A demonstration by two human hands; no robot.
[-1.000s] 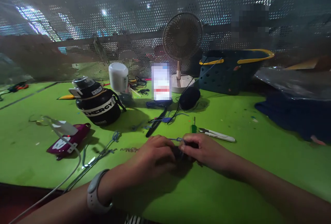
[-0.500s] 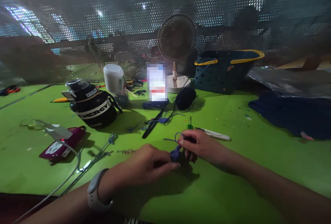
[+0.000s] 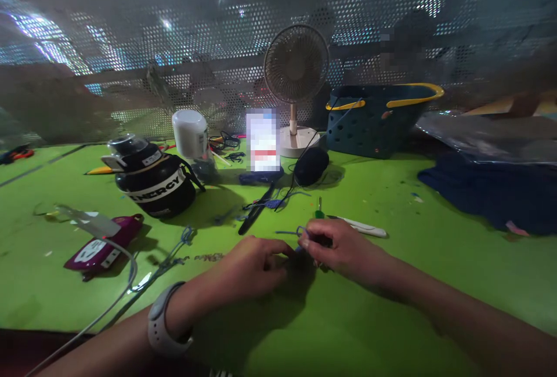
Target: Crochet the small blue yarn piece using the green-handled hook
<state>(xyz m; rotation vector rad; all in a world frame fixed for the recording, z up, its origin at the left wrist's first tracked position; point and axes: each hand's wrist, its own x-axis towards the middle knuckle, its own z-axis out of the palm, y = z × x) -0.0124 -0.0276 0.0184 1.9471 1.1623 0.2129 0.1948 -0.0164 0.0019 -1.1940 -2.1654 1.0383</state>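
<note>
My left hand (image 3: 250, 264) and my right hand (image 3: 335, 246) meet over the green table (image 3: 391, 284), both with fingers pinched round a small blue yarn piece (image 3: 298, 234). A loop of the blue yarn pokes out above my right fingertips. The part between the hands is mostly hidden by the fingers. My left wrist wears a pale band (image 3: 163, 322). Just behind my right hand lie a green-handled tool (image 3: 319, 209) and a white snipper (image 3: 363, 227).
A black jug (image 3: 152, 180), a white cup (image 3: 190, 132), a small fan (image 3: 296, 75), a dark yarn ball (image 3: 311, 166) and a teal basket (image 3: 378, 119) stand behind. A magenta device (image 3: 102, 243) with a white cable lies left. Dark blue cloth (image 3: 491, 191) lies right.
Half a second ago my hands were slightly apart with the blue piece showing between them; now they have closed together again and cover most of it.
</note>
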